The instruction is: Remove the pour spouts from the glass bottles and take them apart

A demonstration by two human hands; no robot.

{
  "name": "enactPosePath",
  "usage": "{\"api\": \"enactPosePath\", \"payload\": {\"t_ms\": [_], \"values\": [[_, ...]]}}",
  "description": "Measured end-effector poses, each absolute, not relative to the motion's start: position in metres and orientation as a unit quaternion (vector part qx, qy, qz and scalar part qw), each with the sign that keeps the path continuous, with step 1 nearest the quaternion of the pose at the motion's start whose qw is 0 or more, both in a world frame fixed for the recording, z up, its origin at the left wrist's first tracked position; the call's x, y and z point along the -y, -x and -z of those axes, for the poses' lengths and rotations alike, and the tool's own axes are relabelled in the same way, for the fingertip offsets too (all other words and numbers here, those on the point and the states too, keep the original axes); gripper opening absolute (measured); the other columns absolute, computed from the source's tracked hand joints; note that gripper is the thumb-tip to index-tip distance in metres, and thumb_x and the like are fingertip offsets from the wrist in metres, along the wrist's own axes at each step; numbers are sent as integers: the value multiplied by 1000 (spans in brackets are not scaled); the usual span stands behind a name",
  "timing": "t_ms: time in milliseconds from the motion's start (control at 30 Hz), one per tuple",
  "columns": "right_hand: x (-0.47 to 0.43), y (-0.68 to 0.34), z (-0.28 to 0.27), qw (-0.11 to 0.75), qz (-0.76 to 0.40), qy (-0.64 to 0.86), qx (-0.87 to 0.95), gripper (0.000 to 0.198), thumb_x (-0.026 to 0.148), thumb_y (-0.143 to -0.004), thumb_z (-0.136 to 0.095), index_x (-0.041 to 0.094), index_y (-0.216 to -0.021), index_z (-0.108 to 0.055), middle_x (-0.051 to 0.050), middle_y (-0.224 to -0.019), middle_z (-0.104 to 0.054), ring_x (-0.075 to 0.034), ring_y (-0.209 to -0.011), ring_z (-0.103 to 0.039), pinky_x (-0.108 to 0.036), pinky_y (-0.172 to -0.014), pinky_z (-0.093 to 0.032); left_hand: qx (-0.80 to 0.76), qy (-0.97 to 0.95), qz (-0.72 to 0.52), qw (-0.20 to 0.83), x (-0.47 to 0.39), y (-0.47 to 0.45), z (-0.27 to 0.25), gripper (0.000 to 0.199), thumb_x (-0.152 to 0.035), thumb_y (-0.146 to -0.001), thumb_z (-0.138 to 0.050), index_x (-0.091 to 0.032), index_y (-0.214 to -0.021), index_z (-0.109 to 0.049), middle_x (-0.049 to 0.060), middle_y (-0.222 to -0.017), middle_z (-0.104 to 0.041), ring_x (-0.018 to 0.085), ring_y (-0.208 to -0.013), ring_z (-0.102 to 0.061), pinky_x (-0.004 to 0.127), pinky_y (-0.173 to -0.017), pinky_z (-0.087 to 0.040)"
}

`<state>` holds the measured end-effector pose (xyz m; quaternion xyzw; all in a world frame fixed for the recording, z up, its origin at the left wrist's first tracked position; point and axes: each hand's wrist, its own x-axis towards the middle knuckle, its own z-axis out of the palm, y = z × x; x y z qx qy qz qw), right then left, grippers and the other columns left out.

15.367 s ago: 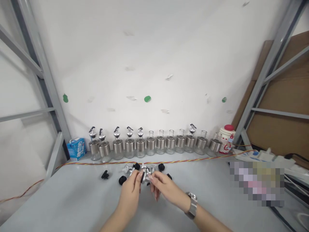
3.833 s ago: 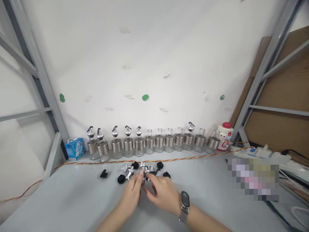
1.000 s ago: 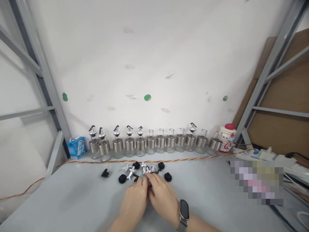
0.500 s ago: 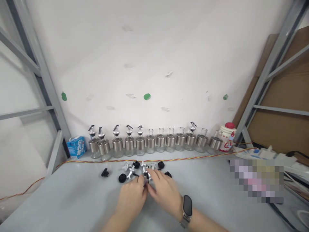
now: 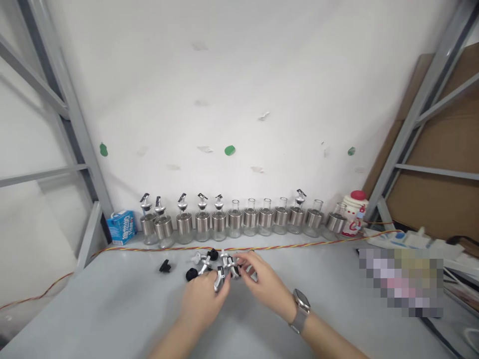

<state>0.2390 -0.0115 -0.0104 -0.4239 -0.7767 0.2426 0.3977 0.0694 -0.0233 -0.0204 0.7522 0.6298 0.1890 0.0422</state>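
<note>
My left hand [image 5: 202,299] is closed on a silver-and-black pour spout [image 5: 219,279], pinched between thumb and fingers above the table. My right hand [image 5: 265,284], with a watch on the wrist, reaches to the right side of the loose parts. Its fingers are bent and apart, the tips beside another silver-and-black spout part [image 5: 234,269]; whether they touch it I cannot tell. Silver spout parts [image 5: 205,264] lie left of that one. A round black stopper [image 5: 191,274] and another black stopper [image 5: 213,254] lie among them. A black piece [image 5: 165,266] lies apart on the left.
Several glass bottles with steel bands [image 5: 203,220] stand along the wall, some with spouts in their necks. A twisted wire [image 5: 284,247] runs in front of them. A blue carton [image 5: 121,228] stands left; a white-and-red jar [image 5: 354,214] and a power strip [image 5: 419,238] are right.
My hands have moved apart. The left keeps the spout, which now shows more plainly; the right has shifted right, over the loose parts there. The view has shifted slightly.
</note>
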Motion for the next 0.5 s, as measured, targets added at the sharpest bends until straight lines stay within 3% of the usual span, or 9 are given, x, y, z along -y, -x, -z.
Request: {"api": "enactPosePath", "payload": {"t_ms": [233,400,500], "values": [[9,-235,17,419,-250,451,747,21,33,-87,-37,19,-93,-52,-3,-87,-58,-14,-73,-54,-26,-66,-44,-608,-767,-187,81,20,-73,29,31,-31,-85,-32,-17,-79,-60,8,-78,-66,20,-70,-62,26,-61,-39],[15,-234,13,372,-223,468,770,27,37,-89,-31,19,-83,-50,0,-71,-56,-13,-63,-53,-24,-59,-41,-602,-770,-185,102,22,-74,27,25,-30,-82,-37,-17,-85,-59,7,-84,-65,19,-77,-61,26,-67,-40],[18,-234,10,341,-199,462,794,26,38,-89,-32,20,-84,-50,0,-74,-59,-14,-65,-54,-25,-60,-41,-597,-775,-176,110,24,-75,26,23,-30,-78,-45,-17,-95,-56,7,-93,-63,22,-83,-60,28,-69,-41]]}}
